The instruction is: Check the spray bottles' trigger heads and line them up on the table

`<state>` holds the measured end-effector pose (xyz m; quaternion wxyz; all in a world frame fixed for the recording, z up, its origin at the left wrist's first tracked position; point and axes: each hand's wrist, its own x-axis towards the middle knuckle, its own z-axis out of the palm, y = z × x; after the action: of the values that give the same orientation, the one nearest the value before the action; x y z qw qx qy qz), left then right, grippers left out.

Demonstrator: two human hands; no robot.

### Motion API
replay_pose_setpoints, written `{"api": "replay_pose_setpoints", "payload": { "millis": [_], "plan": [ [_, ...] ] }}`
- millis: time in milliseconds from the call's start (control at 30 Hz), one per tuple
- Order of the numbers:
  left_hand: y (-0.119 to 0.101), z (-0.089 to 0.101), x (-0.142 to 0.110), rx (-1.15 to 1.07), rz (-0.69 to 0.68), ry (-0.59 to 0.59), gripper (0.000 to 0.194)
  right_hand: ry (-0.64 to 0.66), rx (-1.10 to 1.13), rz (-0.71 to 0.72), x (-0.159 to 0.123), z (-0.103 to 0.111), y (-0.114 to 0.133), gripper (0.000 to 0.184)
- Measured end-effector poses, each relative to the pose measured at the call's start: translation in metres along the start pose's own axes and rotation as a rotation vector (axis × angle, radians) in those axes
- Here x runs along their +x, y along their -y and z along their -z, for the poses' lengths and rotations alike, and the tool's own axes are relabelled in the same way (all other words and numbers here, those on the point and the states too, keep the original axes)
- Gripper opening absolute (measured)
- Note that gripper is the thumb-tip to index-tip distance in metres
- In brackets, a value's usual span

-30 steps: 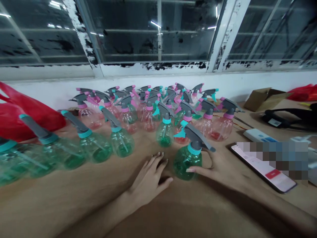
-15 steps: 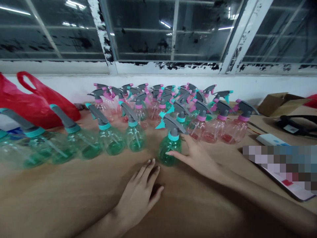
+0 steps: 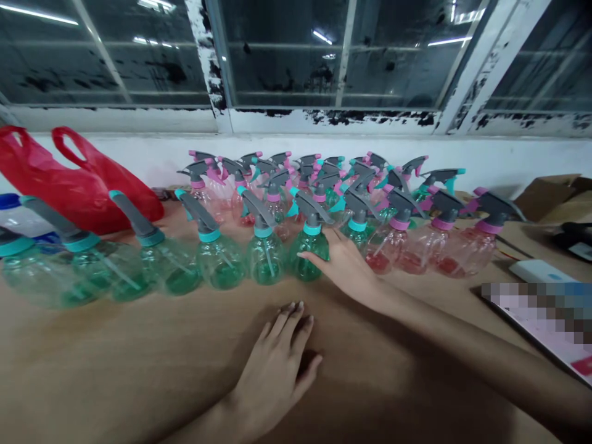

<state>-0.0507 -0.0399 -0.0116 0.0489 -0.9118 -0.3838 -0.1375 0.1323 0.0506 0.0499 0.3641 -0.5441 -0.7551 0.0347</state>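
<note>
Curling around the green spray bottle (image 3: 308,256), the right hand (image 3: 349,265) is clamped on its rounded body, thumb across the near side and the remaining fingers mostly hidden behind. The bottle stands upright, apparently with its base on the counter (image 3: 139,364), at the right end of a near row of green bottles (image 3: 267,259) and left of three pink bottles (image 3: 467,256). Gripping the bulge from opposite sides probably steadies the smooth shape better than a hold on the narrow neck would, and it leaves the trigger head free. The left hand (image 3: 275,370) holds nothing; it lies palm down nearer the viewer, fingers slightly apart, perhaps as a rest or a brace. The spacing along the row likely keeps the protruding heads from snagging, and their nozzles point broadly left, as if lined up on purpose. Farther back, a mixed cluster (image 3: 303,176) crowds together near the white wall, possibly to save room.

The bodies are clear, glossy, tinted plastic, almost globe-shaped, with pale tubes visible inside several; the deeper colour at the bases could be liquid or tint. Matte-looking grey heads carry teal or pink collars and tips. A thin, creased red bag (image 3: 97,197) slumps at the far left, its loop handles raised, while the counter looks smooth and faintly wood-grained.
</note>
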Motion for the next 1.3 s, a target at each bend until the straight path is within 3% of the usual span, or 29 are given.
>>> {"api": "replay_pose_setpoints", "payload": {
  "millis": [200, 333, 400, 533, 700, 833, 967, 1133, 1300],
  "plan": [
    [0.001, -0.001, 0.000, 0.002, 0.005, 0.023, 0.045, -0.010, 0.010, -0.011, 0.007, -0.002, -0.001, 0.058],
    [0.002, -0.002, 0.000, -0.003, 0.012, 0.011, 0.044, -0.042, 0.056, -0.001, -0.003, 0.004, -0.001, 0.067],
    [0.003, -0.001, 0.000, -0.012, 0.016, 0.001, 0.043, -0.063, 0.095, 0.021, -0.013, 0.015, -0.001, 0.061],
    [0.005, -0.002, 0.001, -0.038, 0.023, -0.012, 0.042, -0.113, 0.120, 0.009, -0.035, 0.052, -0.006, 0.021],
    [0.007, -0.003, -0.001, -0.006, -0.002, -0.033, 0.043, -0.194, 0.033, -0.182, -0.042, 0.084, -0.034, 0.027],
    [0.008, -0.002, -0.001, 0.008, -0.019, -0.051, 0.041, -0.190, -0.012, -0.233, -0.030, 0.077, -0.050, 0.043],
    [0.008, -0.003, 0.000, 0.019, -0.020, -0.075, 0.040, -0.141, -0.044, -0.285, -0.016, 0.060, -0.047, 0.054],
    [-0.002, -0.006, -0.001, 0.044, -0.033, -0.118, 0.040, -0.067, -0.080, -0.259, -0.005, 0.046, -0.044, 0.051],
    [-0.013, -0.005, 0.000, 0.014, -0.074, -0.116, 0.048, -0.039, -0.135, -0.278, -0.014, 0.050, -0.040, 0.053]
  ]
}}
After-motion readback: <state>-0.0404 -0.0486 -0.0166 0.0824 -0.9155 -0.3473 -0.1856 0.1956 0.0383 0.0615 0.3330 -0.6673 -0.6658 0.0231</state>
